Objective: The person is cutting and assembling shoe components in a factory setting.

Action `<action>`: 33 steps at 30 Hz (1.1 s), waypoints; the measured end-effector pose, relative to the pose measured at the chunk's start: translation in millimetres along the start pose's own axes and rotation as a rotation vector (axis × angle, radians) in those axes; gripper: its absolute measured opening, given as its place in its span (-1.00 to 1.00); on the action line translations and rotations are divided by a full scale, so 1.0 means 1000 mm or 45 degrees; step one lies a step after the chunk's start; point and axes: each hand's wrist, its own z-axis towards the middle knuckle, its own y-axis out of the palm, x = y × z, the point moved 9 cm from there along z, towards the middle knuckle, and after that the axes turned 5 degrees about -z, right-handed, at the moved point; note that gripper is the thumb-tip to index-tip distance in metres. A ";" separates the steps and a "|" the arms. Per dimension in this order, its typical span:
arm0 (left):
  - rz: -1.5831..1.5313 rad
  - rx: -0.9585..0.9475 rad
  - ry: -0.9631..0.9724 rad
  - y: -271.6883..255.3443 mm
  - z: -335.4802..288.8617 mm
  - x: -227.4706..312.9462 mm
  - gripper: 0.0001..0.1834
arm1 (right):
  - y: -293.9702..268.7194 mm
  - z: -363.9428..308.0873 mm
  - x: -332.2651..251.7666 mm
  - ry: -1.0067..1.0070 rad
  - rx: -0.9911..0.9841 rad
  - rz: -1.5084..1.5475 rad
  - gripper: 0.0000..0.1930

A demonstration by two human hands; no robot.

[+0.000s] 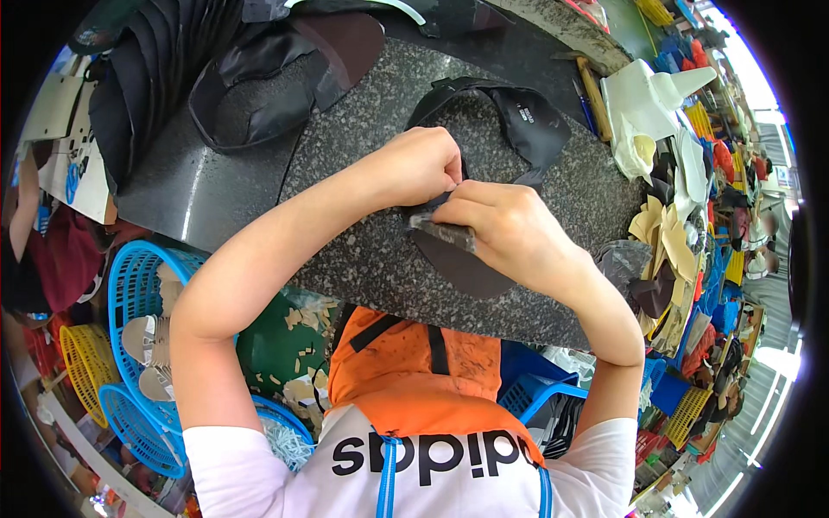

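A black shoe upper (528,129), curved into a loop, lies on the speckled stone worktop (363,250) in front of me. My left hand (423,162) is closed, its fingertips pinching the upper's edge near the middle. Beside it, my right hand (509,226) is also closed at that edge, the fingers of both hands nearly touching. Under the right fingers a worn grey bar-shaped tool (442,233) sticks out, its full shape hidden. A dark rounded end of the upper (471,272) spreads below it toward me. The pinched spot itself is covered by my fingers.
Another black upper (259,95) lies at the far left, near a stack of black pieces (155,78). A wooden-handled hammer (594,99) and a white spouted container (669,91) stand at the right. Blue baskets (129,276) sit low on the left, one holding insole-shaped pieces.
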 end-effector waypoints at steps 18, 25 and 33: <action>0.065 0.191 0.223 0.008 -0.016 0.003 -0.88 | -0.052 -0.032 0.028 0.319 -0.161 -0.381 -0.90; 0.402 0.358 0.407 0.035 -0.055 0.031 -0.83 | -0.067 -0.045 0.045 0.332 -0.078 -0.299 -0.80; 0.573 0.446 0.602 0.049 -0.077 0.036 -0.67 | -0.051 -0.048 0.045 0.233 -0.098 -0.278 -0.63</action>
